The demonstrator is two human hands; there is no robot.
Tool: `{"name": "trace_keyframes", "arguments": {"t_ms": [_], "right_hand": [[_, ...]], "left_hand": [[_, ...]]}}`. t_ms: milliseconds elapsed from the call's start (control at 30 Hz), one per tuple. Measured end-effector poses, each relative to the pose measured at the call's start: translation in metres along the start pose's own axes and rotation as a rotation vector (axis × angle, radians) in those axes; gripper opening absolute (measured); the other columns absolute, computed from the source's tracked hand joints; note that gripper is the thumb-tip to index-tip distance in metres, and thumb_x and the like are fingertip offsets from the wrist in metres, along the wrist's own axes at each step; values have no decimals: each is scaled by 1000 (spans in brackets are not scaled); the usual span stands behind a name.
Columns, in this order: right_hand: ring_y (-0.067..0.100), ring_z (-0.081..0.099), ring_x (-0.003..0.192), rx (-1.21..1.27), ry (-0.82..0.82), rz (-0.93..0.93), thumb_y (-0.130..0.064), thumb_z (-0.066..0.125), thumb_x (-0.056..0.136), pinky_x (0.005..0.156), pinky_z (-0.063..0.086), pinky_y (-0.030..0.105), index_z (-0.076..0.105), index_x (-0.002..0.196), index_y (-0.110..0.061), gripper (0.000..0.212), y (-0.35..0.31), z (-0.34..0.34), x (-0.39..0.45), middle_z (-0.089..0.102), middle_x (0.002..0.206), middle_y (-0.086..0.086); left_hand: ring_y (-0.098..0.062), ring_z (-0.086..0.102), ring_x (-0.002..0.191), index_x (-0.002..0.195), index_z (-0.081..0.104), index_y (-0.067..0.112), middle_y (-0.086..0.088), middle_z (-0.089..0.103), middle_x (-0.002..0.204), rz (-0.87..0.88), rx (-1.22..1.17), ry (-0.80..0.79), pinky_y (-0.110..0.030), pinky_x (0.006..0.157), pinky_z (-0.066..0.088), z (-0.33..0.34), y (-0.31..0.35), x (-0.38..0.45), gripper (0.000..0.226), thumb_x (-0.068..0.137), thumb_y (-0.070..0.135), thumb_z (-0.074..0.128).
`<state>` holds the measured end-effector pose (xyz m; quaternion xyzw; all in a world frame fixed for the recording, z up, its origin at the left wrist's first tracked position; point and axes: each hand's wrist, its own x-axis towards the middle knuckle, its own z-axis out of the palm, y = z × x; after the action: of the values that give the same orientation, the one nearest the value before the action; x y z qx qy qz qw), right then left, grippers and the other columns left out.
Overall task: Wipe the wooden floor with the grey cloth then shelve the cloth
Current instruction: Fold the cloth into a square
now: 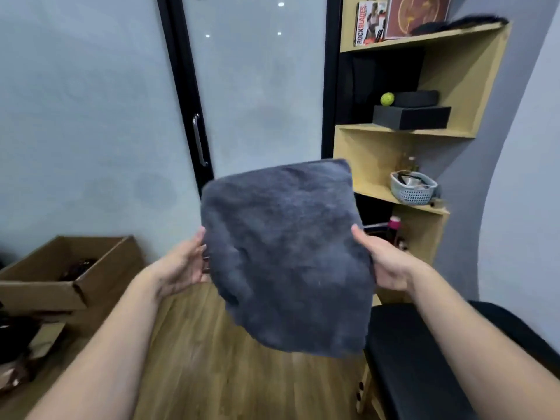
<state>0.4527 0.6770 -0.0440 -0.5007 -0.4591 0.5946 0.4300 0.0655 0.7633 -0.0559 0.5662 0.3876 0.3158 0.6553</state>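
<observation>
The grey cloth (285, 256) is folded into a flat square and held up in the air in front of me, above the wooden floor (212, 359). My left hand (185, 265) holds its left edge, thumb on the near face and fingers behind. My right hand (385, 262) grips the right edge the same way. The wooden shelf unit (463, 86) stands to the right behind the cloth.
A frosted glass door with a black frame and metal handle (198, 140) faces me. An open cardboard box (69, 271) sits on the left. A black padded bench (424, 359) is at lower right. The shelves carry a white basket (413, 189), black boxes, a green ball (387, 99) and books.
</observation>
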Motion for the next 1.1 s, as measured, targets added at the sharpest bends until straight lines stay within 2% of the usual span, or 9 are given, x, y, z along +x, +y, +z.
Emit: {"name": "trace_keyframes", "arguments": {"t_ms": [100, 300, 433, 500, 633, 733, 900, 1000, 1100], "right_hand": [[29, 72, 91, -145, 172, 87, -31, 62, 97, 79, 54, 36, 66, 120, 5, 43, 33, 13, 7, 75, 104, 16], [22, 72, 65, 3, 398, -11, -32, 63, 99, 55, 57, 29, 70, 102, -5, 28, -4, 13, 23, 76, 84, 10], [16, 69, 49, 75, 503, -37, -34, 62, 99, 41, 52, 27, 66, 86, -11, 27, -15, 4, 29, 72, 61, 3], [20, 70, 58, 10, 544, -2, -37, 59, 101, 46, 52, 26, 65, 93, -10, 29, -11, -2, 35, 72, 74, 7], [27, 61, 77, -476, 557, 79, -42, 43, 105, 59, 43, 29, 62, 108, -4, 43, 1, -5, 39, 65, 95, 13], [27, 58, 75, -667, 625, 41, -44, 44, 103, 60, 43, 31, 61, 102, -5, 42, -12, -6, 36, 64, 95, 15], [29, 61, 72, -131, 603, -42, -39, 65, 96, 61, 56, 41, 62, 92, -12, 28, -69, -4, 19, 67, 85, 12], [31, 71, 83, 61, 398, 138, -38, 66, 96, 68, 58, 43, 65, 116, -4, 40, -37, 1, 9, 72, 112, 20], [35, 62, 110, 160, 190, 166, -19, 60, 100, 80, 53, 45, 38, 153, -7, 58, -13, 1, 3, 52, 144, 28]], "left_hand": [[-33, 68, 113, 114, 73, 6, -22, 67, 127, -130, 124, 149, -43, 96, 53, 0, -48, 3, 37, 88, 32, 73], [-24, 75, 82, 108, 70, 1, -18, 75, 103, -38, -98, 263, -30, 65, 60, -9, 1, 10, 41, 78, 29, 74], [-20, 74, 80, 121, 62, 1, -15, 73, 100, -108, -68, 179, -30, 66, 62, -19, 9, 2, 41, 84, 15, 70], [-20, 71, 74, 129, 51, 7, -12, 72, 94, -153, -65, 271, -31, 58, 58, -18, -1, 3, 42, 89, 4, 67], [-22, 58, 70, 131, 38, 18, -11, 64, 95, -227, 11, 411, -41, 66, 51, -7, -15, 9, 49, 94, 7, 68], [-16, 54, 54, 123, 43, 22, -7, 63, 72, -94, 45, 490, -30, 56, 47, 4, 2, 13, 42, 93, 12, 71], [-9, 64, 47, 115, 50, 26, -9, 68, 86, 228, -49, 672, -23, 41, 50, 4, 64, 24, 35, 90, 22, 75], [-12, 67, 52, 126, 52, 26, -9, 67, 89, 85, -45, 589, -25, 45, 54, 7, 38, 22, 31, 98, 18, 65], [-20, 61, 68, 138, 49, 17, -9, 63, 88, -72, -30, 575, -33, 62, 51, 7, 11, 18, 38, 101, 12, 58]]}}
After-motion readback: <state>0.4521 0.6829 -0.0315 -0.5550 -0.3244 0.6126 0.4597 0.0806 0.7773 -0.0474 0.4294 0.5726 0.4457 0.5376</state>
